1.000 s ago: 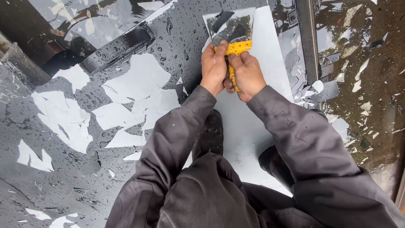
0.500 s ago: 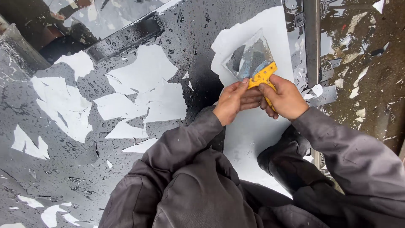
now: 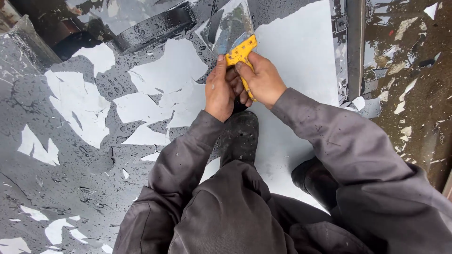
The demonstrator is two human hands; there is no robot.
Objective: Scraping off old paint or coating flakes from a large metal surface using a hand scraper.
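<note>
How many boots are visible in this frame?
2. One black boot sits on the wet dark surface just below the hands, between the sleeves. The other boot is lower right on the bare white patch, partly hidden under the right sleeve.

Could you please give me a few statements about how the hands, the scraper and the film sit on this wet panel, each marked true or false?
1. Both hands grip the yellow scraper. True: the left hand and the right hand close around it together.
2. The scraper's front edge sits under a lifted flap of clear film. True.
3. The panel is dry. False: water drops bead on the dark film.
4. The dark film covers the panel whole. False: it is torn, with white patches bared.
5. The person wears gloves. False: both hands are bare, in grey sleeves.
</note>
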